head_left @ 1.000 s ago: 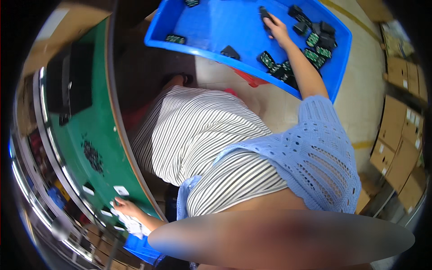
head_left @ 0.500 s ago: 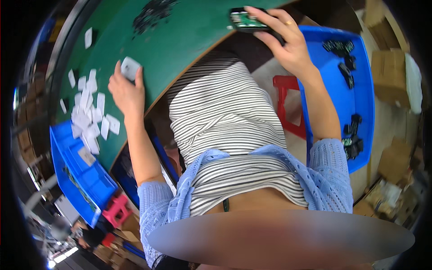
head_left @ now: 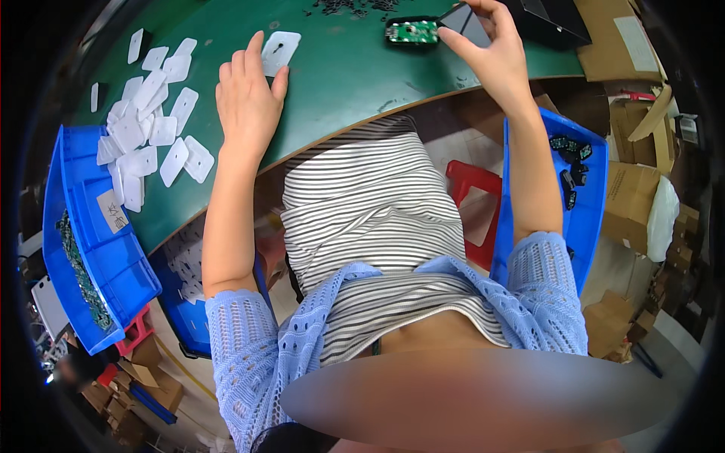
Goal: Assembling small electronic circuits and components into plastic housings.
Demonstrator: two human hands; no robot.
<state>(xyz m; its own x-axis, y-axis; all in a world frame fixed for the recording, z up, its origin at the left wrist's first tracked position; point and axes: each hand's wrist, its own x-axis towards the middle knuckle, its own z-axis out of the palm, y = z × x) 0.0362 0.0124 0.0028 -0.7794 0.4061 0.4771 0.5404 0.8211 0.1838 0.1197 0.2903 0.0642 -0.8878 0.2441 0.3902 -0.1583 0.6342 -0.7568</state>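
Note:
My left hand (head_left: 249,102) lies on the green table with its fingers stretched out. A white rounded plate (head_left: 282,50) with a dark keyhole-shaped slot lies between its forefinger and thumb, touching or nearly touching them. My right hand (head_left: 498,64) is closed on a dark grey flat-faced cover (head_left: 466,27), gripped between thumb and fingers. Left of that thumb tip, a black housing with a green circuit board (head_left: 417,32) rests on the table. Whether the thumb touches the housing, I cannot tell.
Loose white plates (head_left: 143,121) heap at the left, beside a blue bin (head_left: 113,257) with circuit boards. Small black parts (head_left: 351,6) lie at the far edge. A black box (head_left: 547,23) stands far right. Below is a blue tub (head_left: 585,219) with black parts, near a red stool (head_left: 474,208).
The view has shifted. The board housing, held in my right hand before, now lies on the table, while that hand grips the dark cover. My left hand remains by the white plate, fingers straighter.

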